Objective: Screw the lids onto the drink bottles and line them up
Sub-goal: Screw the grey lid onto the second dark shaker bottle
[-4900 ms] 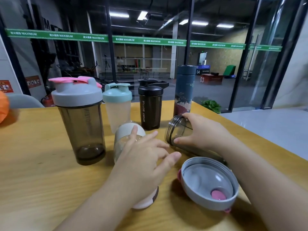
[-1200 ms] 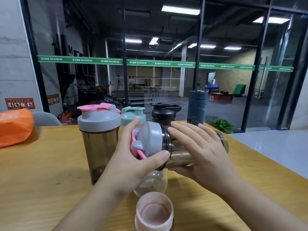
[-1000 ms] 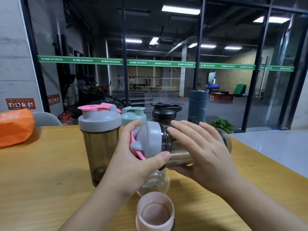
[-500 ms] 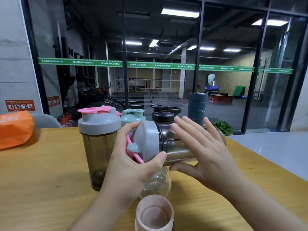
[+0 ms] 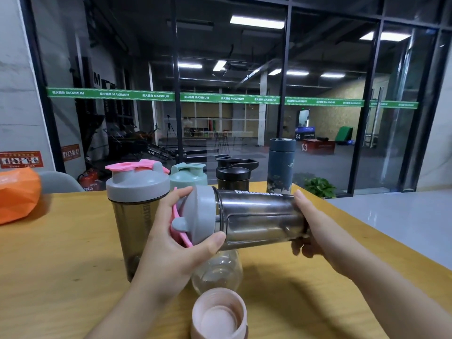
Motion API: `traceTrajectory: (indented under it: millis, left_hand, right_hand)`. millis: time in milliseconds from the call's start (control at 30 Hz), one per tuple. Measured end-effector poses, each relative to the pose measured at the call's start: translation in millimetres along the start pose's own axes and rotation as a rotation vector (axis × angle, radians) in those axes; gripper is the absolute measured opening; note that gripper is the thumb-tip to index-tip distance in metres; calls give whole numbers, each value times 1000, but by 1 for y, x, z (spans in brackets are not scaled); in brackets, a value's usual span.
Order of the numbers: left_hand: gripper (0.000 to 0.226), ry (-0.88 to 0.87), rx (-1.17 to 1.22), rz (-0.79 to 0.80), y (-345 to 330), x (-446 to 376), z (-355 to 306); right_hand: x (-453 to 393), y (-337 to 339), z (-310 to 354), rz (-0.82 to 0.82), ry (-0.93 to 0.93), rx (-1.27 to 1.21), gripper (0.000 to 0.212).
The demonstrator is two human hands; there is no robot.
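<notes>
Two hands hold one smoky shaker bottle horizontally above the wooden table. Its long axis runs left to right; the grey lid points left, the base points right. The left hand grips the lid, thumb and fingers curled round its rim. The right hand cups the base, fingers wrapped round the far end. Below it lie a clear lidless bottle and a pink cap, open side up. Behind stand four capped bottles, upright: grey-lidded shaker, mint bottle, black bottle, blue flask.
</notes>
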State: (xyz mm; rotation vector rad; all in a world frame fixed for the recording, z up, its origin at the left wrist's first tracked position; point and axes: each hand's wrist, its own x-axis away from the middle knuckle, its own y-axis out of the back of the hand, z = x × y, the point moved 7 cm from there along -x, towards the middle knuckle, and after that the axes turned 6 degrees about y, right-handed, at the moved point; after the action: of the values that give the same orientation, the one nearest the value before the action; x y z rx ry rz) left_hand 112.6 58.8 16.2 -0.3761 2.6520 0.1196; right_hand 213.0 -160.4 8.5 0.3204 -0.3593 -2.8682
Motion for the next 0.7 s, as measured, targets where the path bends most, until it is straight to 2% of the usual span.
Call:
traceTrajectory:
  millis: [133,367,567,700]
  left_hand:
    - [80,3,34,16,1,-2,0]
    - [78,41,99,-2,-2,-2,1]
    - [79,42,89,-31,2,-4,0]
    - [78,15,52,-4,-2,-2,-6]
  right_hand:
    - [7,-2,-2,42,-47,-200,38]
    - [1,2,3,35,150,-261,22]
    - [-1,5,1,117,203,-329,50]
    - [1,-1,-1,125,102,-343,53]
